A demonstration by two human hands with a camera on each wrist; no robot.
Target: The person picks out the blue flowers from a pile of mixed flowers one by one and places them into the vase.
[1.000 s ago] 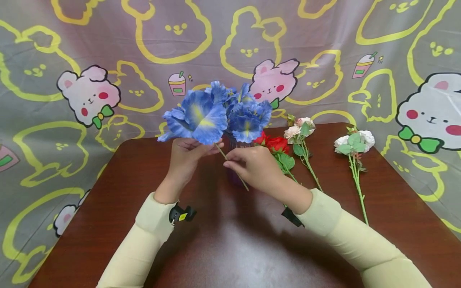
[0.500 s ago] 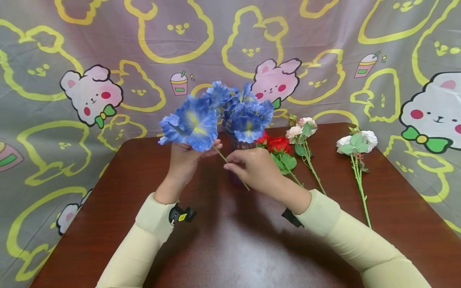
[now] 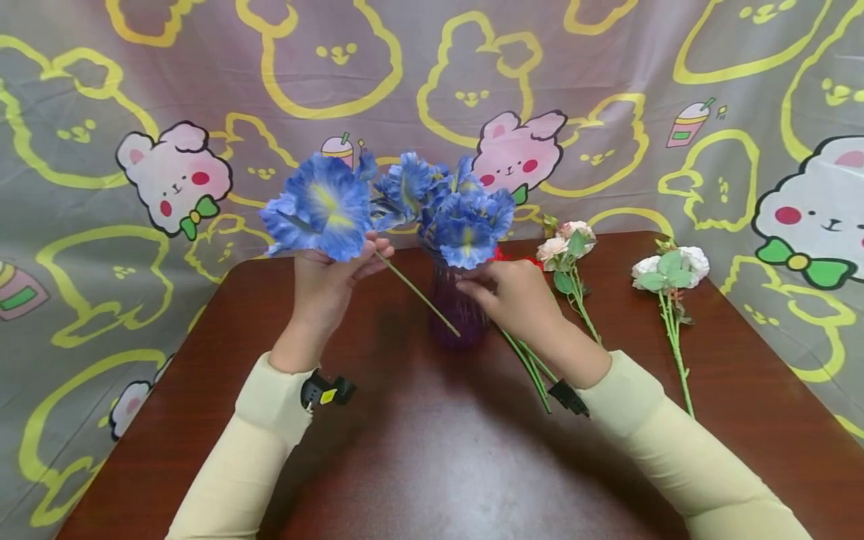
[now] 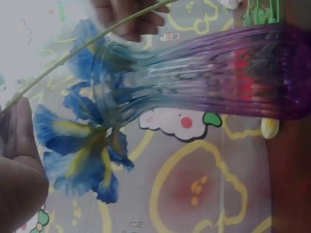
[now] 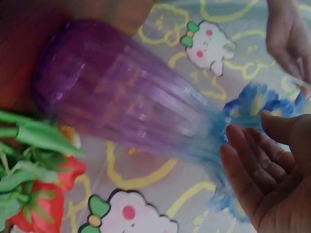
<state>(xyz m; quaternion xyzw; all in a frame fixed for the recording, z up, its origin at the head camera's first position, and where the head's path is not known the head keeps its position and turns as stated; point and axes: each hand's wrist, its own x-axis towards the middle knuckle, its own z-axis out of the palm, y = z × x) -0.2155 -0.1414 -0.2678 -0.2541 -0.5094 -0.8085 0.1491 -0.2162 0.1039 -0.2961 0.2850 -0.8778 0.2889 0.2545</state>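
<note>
My left hand [image 3: 327,289] pinches the thin stem of a blue artificial iris [image 3: 320,210] just below its bloom. The bloom is high at the left, and the bare stem slants down to the right, its end in front of the vase [image 3: 442,289]. That vase is ribbed glass, purple below and bluish at the neck, standing upright with more blue irises [image 3: 466,221] in it. My right hand [image 3: 516,296] is beside the vase's neck with nothing in its grasp. Its fingers [image 5: 255,162] are loosely bent in the right wrist view; whether they touch the glass, I cannot tell.
Red flowers [image 5: 46,206] with green stems [image 3: 529,367] lie right of the vase, partly behind my right hand. Farther right are pale pink flowers [image 3: 567,240] and white ones [image 3: 675,266]. A patterned cloth [image 3: 385,75] hangs behind the brown table [image 3: 432,465].
My right hand has let go of the iris stem and moved right toward the vase. My left hand has carried the iris left and slightly up.
</note>
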